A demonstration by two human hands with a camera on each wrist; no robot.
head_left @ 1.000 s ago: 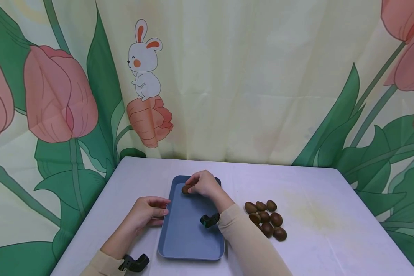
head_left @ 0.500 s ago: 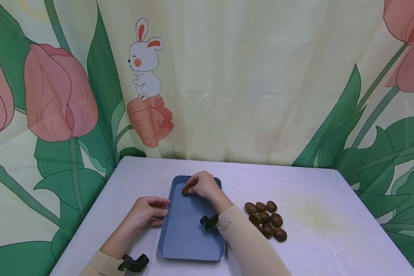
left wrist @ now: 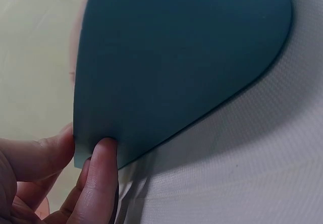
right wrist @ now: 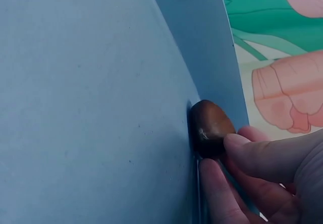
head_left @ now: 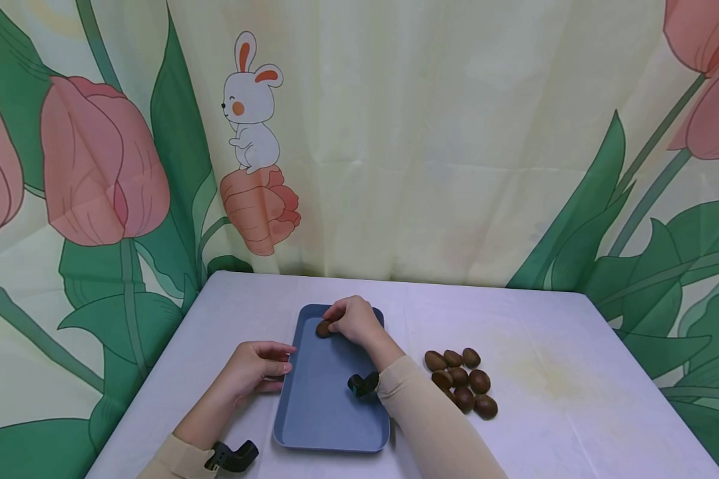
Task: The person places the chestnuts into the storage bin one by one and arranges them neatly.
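A brown chestnut lies against the inner wall at the tray's far left corner. My right hand reaches over the tray and pinches it between thumb and fingertips. The blue-grey rectangular tray rests on the table. Beside its left long side is my left hand, loosely curved, with fingertips against the tray's outside. In the left wrist view, the thumb touches the outer wall and another finger meets the rim.
Several more chestnuts lie in a group on the white-covered table, right of the tray and partly behind my right sleeve. A curtain printed with tulips and a rabbit hangs behind the table.
My right fingers have shifted very slightly on the chestnut, and a little more of it shows. The left hand and the tray have stayed where they were.
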